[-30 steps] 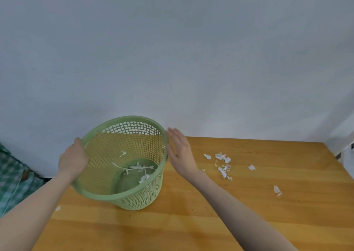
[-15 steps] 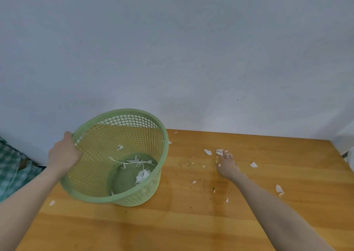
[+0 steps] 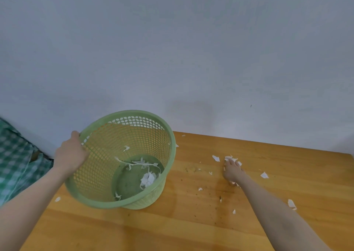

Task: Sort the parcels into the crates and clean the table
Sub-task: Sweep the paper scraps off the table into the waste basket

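Basket (image 3: 103,164): pale green plastic mesh, round, tilted with its mouth toward the camera, lower edge on the bench (image 3: 172,227), left of centre. Left hand (image 3: 70,156) grips the far-left rim. Shreds (image 3: 148,179): white paper, lying on the basket's bottom, a few caught on its wall. Scraps (image 3: 216,158): small torn white pieces scattered over the bench right of the basket, some touching the flat right hand (image 3: 232,171).

A plain pale grey wall (image 3: 172,49) fills the upper half; 1 wooden table (image 3: 191,229) (warm orange planks) stands before it, green checked cloth (image 3: 15,164) at left.
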Motion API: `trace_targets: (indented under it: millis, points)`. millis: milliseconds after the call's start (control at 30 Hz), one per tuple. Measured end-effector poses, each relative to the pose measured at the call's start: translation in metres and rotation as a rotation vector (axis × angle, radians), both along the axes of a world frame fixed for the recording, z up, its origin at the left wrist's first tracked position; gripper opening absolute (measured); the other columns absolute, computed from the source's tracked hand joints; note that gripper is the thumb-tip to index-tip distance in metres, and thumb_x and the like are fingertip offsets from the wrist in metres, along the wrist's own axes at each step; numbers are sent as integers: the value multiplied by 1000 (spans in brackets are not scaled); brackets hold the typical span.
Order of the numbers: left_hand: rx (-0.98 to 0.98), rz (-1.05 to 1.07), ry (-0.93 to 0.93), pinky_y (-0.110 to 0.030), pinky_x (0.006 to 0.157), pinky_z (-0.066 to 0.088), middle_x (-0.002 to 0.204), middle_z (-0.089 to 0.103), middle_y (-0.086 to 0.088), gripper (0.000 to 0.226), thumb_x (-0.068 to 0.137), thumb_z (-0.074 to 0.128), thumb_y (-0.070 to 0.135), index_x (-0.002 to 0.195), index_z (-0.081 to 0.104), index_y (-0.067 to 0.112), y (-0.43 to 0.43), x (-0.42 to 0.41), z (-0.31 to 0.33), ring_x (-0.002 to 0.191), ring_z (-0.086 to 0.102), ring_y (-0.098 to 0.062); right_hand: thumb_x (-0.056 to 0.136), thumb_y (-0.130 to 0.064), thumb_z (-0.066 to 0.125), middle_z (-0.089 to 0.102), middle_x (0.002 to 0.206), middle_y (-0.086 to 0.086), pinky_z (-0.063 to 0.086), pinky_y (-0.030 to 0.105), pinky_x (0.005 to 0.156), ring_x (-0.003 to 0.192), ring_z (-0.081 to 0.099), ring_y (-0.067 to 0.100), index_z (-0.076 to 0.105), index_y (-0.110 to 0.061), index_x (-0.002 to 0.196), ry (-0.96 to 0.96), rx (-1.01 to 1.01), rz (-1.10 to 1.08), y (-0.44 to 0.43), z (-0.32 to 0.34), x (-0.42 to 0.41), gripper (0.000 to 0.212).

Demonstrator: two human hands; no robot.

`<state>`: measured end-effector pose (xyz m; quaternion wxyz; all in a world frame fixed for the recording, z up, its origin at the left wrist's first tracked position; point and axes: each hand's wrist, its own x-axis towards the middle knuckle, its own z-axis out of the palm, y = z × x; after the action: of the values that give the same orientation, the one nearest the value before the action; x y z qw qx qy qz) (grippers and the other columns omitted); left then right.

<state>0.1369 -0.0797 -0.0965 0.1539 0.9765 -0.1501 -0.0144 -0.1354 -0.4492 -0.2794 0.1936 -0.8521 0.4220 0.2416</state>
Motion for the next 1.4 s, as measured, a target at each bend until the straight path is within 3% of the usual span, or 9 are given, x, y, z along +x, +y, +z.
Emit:
trace_targets:
  millis: [167,333,433,667,833,933,1200,1300,1400]
  points:
    - [5,3,-5,-38,63,32,61,38,-7,22,82,52,-2,99,38,1,1,2,-1,66,42,-31,95,-13,33,7,159,1,18,48,116,146,5,28,23,-13,149,41,24,33,-2,1,-1,56]
    - [7,4,-11,-38,63,33,63,41,-10,20,83,50,-2,97,37,2,2,4,-6,67,44,-33,90,-7,39,25,151,11,36,45,107,135,31,32,46,0,133,-18,-28,39,-2,-2,-2,45]
    - [15,-3,-14,-38,63,32,65,40,-11,20,84,50,-1,95,35,3,2,6,-7,69,43,-33,89,-2,43,42,133,9,47,37,92,117,45,27,59,-3,113,-132,-110,-22,1,4,-2,29]
    - [8,-12,-32,-40,67,31,75,43,-16,21,84,52,0,94,34,4,2,5,-10,82,52,-42,90,-1,44,67,111,10,56,34,74,91,64,25,68,-8,110,-395,-167,-201,1,41,-19,32]
    - [21,-18,-17,-40,69,32,86,53,-26,24,81,53,0,95,34,5,6,8,-14,89,54,-46,90,-13,58,67,95,7,40,23,49,71,59,17,59,-10,116,-548,-42,-354,3,58,-36,26]
    - [9,-10,11,-40,69,34,90,55,-26,24,81,52,1,98,35,4,5,9,-14,90,53,-45,89,-12,63,70,80,6,39,18,49,66,61,12,65,-4,105,-670,71,-432,4,69,-43,18]
    - [10,-24,9,-39,69,34,90,57,-27,24,82,51,2,101,37,2,8,13,-16,90,54,-45,87,-4,63,68,79,7,44,22,54,64,59,13,62,-4,88,-663,124,-536,10,76,-50,2]
    - [9,-29,4,-39,68,35,90,57,-26,24,82,51,3,101,37,2,9,12,-16,90,54,-45,88,-3,56,68,90,9,46,25,59,75,59,19,68,-4,99,-634,133,-543,14,80,-51,17]
    - [1,-32,3,-39,66,36,86,55,-23,24,82,52,2,98,35,4,9,13,-16,87,54,-42,93,-9,52,69,93,4,53,41,79,95,65,33,67,-6,111,-754,196,-564,25,98,-40,25]
